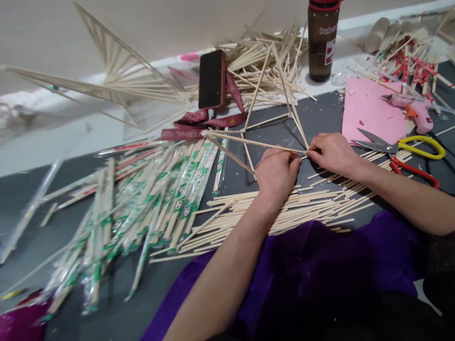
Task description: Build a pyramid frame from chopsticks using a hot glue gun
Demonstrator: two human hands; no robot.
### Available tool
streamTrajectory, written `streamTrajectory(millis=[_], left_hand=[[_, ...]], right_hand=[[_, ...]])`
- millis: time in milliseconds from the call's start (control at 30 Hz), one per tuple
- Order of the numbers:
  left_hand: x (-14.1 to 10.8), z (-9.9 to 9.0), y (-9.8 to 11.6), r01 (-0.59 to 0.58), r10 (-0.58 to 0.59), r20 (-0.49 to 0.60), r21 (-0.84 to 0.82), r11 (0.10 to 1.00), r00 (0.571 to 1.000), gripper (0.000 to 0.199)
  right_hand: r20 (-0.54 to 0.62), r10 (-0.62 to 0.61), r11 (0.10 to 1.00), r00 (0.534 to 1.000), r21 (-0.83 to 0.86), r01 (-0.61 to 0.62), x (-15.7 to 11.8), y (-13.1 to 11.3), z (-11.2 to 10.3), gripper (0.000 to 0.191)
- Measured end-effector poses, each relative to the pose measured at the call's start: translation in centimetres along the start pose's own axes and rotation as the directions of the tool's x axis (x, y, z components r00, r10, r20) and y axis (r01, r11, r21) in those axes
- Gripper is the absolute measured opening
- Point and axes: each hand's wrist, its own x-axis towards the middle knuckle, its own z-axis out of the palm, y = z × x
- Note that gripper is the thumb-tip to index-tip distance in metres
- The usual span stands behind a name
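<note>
An open frame of joined wooden chopsticks point(263, 142) stands on the dark grey tabletop, with two of its sticks rising to a peak at the back. My left hand point(279, 170) is closed at its near side, on a chopstick whose tip shows between thumb and fingers. At the frame's right corner, my right hand point(334, 152) pinches the joint where several sticks meet. The fingers partly hide that joint. Loose bare chopsticks point(256, 218) lie in a spread layer beneath both wrists.
Wrapped chopsticks point(142, 203) are heaped on the left. Behind stand a phone point(210, 79) on a red lanyard point(227, 121), a chopstick pile point(245, 61) and a bottle point(322, 40). Rightward lie open scissors point(382, 144), pink paper point(362, 104) and a pink glue gun point(417, 111). A fan-shaped stick structure point(121, 71) leans back left.
</note>
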Motion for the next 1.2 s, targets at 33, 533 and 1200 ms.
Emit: streamTrajectory(millis=[33,533,1200], left_hand=[[0.0,0.0,0.0,0.0,0.0,0.002,0.001,1.0,1.0,0.021],[0.0,0.4,-0.7,-0.085,0.087,-0.038,0.061,0.995,0.995,0.021],[-0.4,0.6,-2.8,-0.177,0.155,-0.279,-0.055,0.983,0.948,0.015]], right_hand=[[0.002,0.0,1.0,1.0,0.002,0.0,0.0,0.0,0.0,0.031],[-0.021,-0.005,0.964,1.0,0.266,0.011,0.3,1.0,0.0,0.025],[0.043,0.133,0.488,0.99,0.867,-0.103,0.3,0.9,0.5,0.02]])
